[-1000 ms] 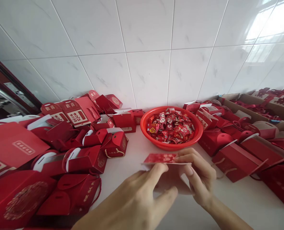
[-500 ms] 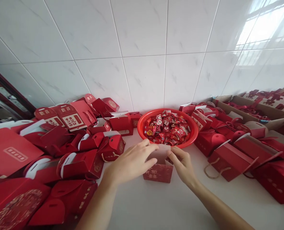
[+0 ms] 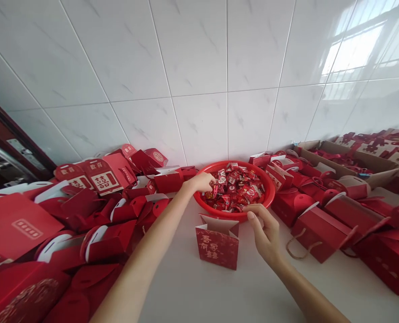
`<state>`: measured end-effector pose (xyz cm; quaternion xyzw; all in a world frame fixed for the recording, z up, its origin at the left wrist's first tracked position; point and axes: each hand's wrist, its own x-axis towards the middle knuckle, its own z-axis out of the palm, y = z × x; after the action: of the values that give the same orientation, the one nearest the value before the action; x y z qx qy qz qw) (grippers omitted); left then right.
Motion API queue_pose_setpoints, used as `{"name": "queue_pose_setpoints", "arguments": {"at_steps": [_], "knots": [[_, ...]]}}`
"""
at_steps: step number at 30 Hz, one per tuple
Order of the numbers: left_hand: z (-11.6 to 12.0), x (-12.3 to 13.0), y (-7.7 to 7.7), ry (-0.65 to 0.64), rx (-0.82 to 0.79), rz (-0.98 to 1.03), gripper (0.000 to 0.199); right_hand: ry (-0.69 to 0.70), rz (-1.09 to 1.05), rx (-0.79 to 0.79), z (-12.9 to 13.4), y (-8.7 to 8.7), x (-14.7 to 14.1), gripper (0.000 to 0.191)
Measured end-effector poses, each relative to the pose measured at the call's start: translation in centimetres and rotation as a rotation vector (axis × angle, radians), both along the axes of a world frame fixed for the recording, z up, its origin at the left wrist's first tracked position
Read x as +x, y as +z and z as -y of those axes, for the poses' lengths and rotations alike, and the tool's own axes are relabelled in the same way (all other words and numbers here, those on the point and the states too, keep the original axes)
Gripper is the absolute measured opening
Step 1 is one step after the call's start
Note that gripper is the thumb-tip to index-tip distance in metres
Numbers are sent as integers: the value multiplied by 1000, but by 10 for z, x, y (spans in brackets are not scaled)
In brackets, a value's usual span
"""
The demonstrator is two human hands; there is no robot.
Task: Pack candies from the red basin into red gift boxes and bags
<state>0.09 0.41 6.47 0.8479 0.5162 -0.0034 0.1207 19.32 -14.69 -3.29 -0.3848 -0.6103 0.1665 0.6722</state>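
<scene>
On my feed the left hand pinches 1 wrapped candy over the basket; the right hand half-curls by its front rim, grip unclear to me. The red bag stands upright just in front, apparently steady enough to free 2 hands.

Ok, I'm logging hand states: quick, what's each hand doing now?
Left hand: closed, apparently pinching a shiny red-wrapped candy.
Right hand: loosely open, nothing visibly held, at the round red plastic basket.
</scene>
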Motion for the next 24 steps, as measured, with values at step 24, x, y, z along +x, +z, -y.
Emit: {"name": "queue_pose_setpoints", "arguments": {"at_steps": [24], "knots": [[38,26,-1,-429,-177,979,18,561,-747,-594,-48,38,1,44]]}}
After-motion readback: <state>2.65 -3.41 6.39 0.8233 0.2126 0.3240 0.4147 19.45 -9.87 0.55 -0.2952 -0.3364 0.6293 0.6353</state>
